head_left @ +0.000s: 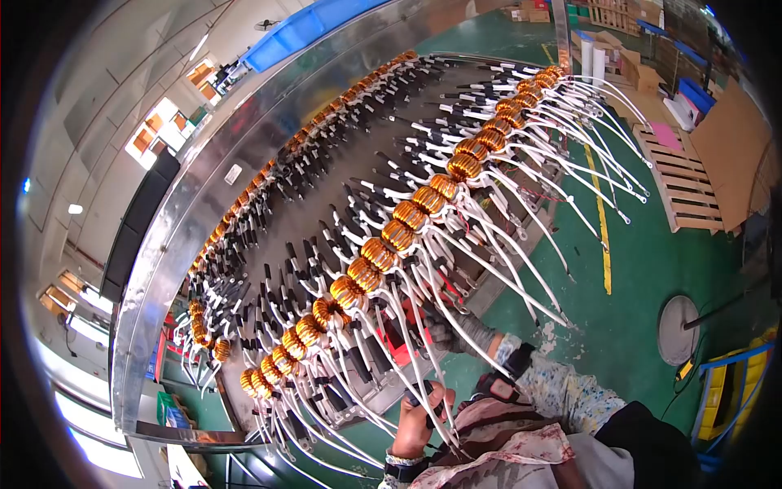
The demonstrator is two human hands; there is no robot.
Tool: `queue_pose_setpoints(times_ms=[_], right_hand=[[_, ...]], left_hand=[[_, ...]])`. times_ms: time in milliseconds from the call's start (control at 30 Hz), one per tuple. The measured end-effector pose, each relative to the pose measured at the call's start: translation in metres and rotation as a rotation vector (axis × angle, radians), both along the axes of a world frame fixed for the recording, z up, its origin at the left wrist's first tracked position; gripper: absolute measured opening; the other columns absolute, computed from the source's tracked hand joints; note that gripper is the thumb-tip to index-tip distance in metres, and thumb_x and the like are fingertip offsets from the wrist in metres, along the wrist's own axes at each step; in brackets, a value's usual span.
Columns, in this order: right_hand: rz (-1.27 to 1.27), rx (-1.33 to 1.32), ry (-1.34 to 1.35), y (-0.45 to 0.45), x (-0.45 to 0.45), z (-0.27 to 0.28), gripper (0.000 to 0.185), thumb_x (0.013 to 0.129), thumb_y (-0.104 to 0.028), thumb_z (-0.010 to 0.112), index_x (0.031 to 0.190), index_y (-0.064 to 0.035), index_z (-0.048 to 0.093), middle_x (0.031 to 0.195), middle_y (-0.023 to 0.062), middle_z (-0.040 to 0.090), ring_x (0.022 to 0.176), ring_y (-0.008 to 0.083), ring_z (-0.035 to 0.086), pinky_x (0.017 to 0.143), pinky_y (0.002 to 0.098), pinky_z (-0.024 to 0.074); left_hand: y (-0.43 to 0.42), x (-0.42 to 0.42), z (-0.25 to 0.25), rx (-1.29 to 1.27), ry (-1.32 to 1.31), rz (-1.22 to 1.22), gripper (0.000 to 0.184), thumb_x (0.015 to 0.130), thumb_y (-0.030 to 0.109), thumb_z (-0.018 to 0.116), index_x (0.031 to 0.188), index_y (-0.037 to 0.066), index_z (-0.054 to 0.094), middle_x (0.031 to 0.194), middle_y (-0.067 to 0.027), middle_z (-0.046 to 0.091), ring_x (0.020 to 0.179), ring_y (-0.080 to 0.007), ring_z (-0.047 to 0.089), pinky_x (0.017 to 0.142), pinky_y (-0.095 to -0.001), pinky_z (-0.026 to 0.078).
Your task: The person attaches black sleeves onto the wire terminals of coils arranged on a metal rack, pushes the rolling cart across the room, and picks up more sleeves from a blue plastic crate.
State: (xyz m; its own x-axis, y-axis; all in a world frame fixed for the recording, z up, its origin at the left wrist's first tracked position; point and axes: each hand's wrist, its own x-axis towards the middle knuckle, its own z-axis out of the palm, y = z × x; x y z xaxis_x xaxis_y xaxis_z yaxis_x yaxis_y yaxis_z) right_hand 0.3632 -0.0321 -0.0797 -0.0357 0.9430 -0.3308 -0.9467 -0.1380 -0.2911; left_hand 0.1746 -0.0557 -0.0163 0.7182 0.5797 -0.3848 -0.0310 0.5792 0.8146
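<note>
Copper-coloured wound coils [397, 235]: one long row, set side by side along the near edge of the grey worktop [326, 213]; a second row [269, 175] along the far edge. White leads [521, 285], many, ending in metal lugs, hanging outward over the near edge. Black-sleeved leads [358, 363], numerous, pointing inward and also hanging below the near row.

Left hand [419, 417]: fingers curled closed on a small dark piece [419, 394], white leads passing across it. Right hand [456, 330]: beneath the near row, beside a red item [401, 346], partly hidden by leads; opening and hold cannot be told.

Surroundings: green floor [652, 277], yellow line [601, 220], wooden pallet [680, 175], blue bin [305, 33].
</note>
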Motion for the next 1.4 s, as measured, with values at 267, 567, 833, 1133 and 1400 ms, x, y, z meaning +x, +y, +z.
queue_pose_setpoints(times_ms=[267,567,833,1133,1400], right_hand=[[0.322,0.733,0.525,0.006,-0.001,-0.015,0.029,0.086,-0.041,0.048,0.080,-0.0131,0.054,0.049,-0.0067,0.032,0.037,0.0054,0.027,0.033,0.0205,0.0223],[-0.187,0.150,-0.332,0.003,0.007,0.015,0.033,0.082,-0.043,0.055,0.099,-0.0153,0.053,0.056,-0.0021,0.048,0.043,0.0101,0.044,0.036,0.0232,0.0349],[-0.193,-0.136,-0.022,-0.005,-0.007,0.023,0.034,0.080,-0.048,0.055,0.084,-0.0148,0.061,0.062,0.0008,0.056,0.046,0.0138,0.051,0.042,0.0283,0.0410],[-0.067,0.278,-0.805,-0.075,-0.021,-0.001,0.035,0.085,-0.033,0.053,0.103,-0.0035,0.054,0.090,0.0055,0.057,0.070,0.0159,0.058,0.068,0.0332,0.0484],[0.040,0.327,-0.723,-0.097,-0.021,0.033,0.031,0.078,-0.018,0.061,0.104,-0.0027,0.055,0.089,0.0069,0.060,0.074,0.0160,0.059,0.069,0.0290,0.0485]], left_hand=[[0.000,0.000,0.005,-0.038,-0.016,-0.048,0.014,0.080,0.017,0.061,0.077,0.006,0.053,0.066,-0.0081,0.054,0.055,-0.0126,0.047,0.044,-0.0206,0.032],[0.001,-0.002,0.001,0.033,0.065,-0.050,0.030,0.084,0.036,0.053,0.086,0.006,0.053,0.080,-0.0081,0.057,0.060,-0.0119,0.049,0.045,-0.0205,0.033],[0.014,0.008,-0.032,-0.097,-0.079,0.013,0.063,0.082,0.065,0.027,0.094,0.007,0.049,0.071,-0.0016,0.044,0.064,-0.0132,0.045,0.045,-0.0201,0.033],[0.018,0.021,-0.049,-0.065,-0.130,0.080,0.055,0.086,0.060,0.025,0.097,0.012,0.048,0.077,-0.0003,0.047,0.069,-0.0126,0.048,0.048,-0.0213,0.035],[-0.009,0.046,-0.019,0.063,0.030,0.274,0.039,0.087,0.052,0.036,0.099,0.017,0.046,0.082,0.0005,0.046,0.075,-0.0106,0.048,0.050,-0.0210,0.034]])
